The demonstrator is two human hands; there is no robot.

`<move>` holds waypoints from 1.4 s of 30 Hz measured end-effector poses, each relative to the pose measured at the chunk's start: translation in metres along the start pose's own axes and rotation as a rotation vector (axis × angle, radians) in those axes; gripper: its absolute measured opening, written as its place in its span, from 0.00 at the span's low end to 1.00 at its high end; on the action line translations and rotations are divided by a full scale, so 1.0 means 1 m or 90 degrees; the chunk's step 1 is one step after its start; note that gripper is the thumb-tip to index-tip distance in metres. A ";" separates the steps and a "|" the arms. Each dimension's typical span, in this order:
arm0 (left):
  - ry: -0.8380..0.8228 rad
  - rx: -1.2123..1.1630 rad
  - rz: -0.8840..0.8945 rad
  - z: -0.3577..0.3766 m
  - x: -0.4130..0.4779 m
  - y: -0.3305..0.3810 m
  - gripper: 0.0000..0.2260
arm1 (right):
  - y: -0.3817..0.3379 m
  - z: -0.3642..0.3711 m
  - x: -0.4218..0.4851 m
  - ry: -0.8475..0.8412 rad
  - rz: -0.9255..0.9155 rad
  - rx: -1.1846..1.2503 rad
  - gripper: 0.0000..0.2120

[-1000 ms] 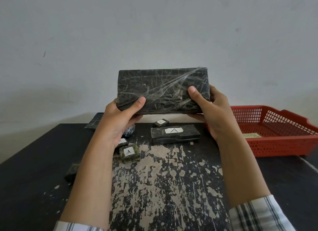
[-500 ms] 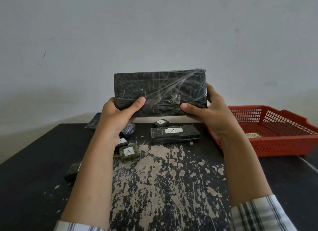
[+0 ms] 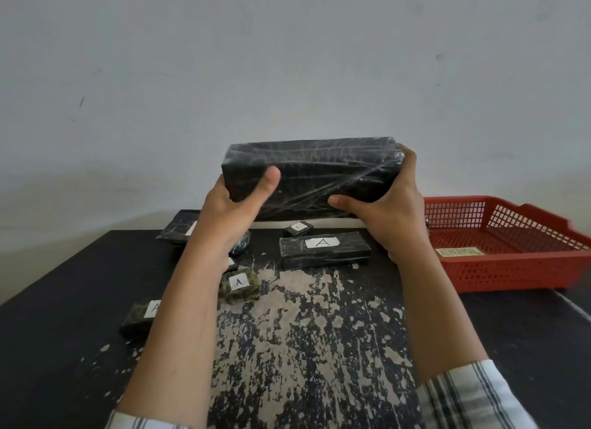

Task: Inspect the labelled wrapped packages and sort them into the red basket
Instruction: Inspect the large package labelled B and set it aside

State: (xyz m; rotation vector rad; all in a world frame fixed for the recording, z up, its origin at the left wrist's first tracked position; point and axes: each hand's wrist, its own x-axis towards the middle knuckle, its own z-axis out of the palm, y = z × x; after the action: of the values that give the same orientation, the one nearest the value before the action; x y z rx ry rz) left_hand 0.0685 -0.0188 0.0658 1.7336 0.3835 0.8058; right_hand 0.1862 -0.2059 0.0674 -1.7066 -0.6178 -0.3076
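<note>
A large black package wrapped in clear film point(image 3: 311, 172) is held up above the table's far edge. My left hand point(image 3: 233, 211) grips its lower left corner, thumb on the near face. My right hand point(image 3: 383, 204) grips its right end, fingers wrapped over the top corner. No label shows on the faces turned to me. The red basket point(image 3: 511, 268) stands on the table to the right, with a small label on its floor. A long black package marked A point(image 3: 324, 249) lies below the held one.
Smaller wrapped packages lie on the worn black table point(image 3: 303, 348): a tiny one point(image 3: 298, 228), a greenish one marked A point(image 3: 240, 284), another at the left point(image 3: 140, 316), a flat one at the back left point(image 3: 179, 230). A grey wall stands behind.
Both hands have turned and lowered the large package; its broad face has tipped away and my right hand has slid round its right end.
</note>
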 end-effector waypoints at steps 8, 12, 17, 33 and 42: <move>0.086 -0.152 -0.046 -0.003 0.002 0.001 0.25 | -0.010 0.001 -0.001 -0.072 -0.005 0.018 0.58; 0.102 -0.165 0.002 -0.002 0.002 0.002 0.30 | -0.014 0.001 0.000 -0.052 0.061 0.100 0.66; 0.072 -0.150 0.077 -0.003 0.003 0.001 0.31 | -0.012 0.003 0.000 -0.013 0.079 0.151 0.56; 0.108 -0.121 0.074 -0.004 0.005 -0.002 0.35 | -0.020 0.012 -0.009 0.046 0.014 0.041 0.41; 0.056 -0.110 0.092 -0.002 0.005 -0.001 0.37 | -0.009 0.015 -0.002 0.111 0.043 0.064 0.40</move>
State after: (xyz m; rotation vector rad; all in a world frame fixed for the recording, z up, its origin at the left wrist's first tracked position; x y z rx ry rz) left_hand 0.0711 -0.0143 0.0668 1.5817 0.2418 0.9917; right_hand 0.1772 -0.1910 0.0704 -1.5818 -0.4383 -0.3672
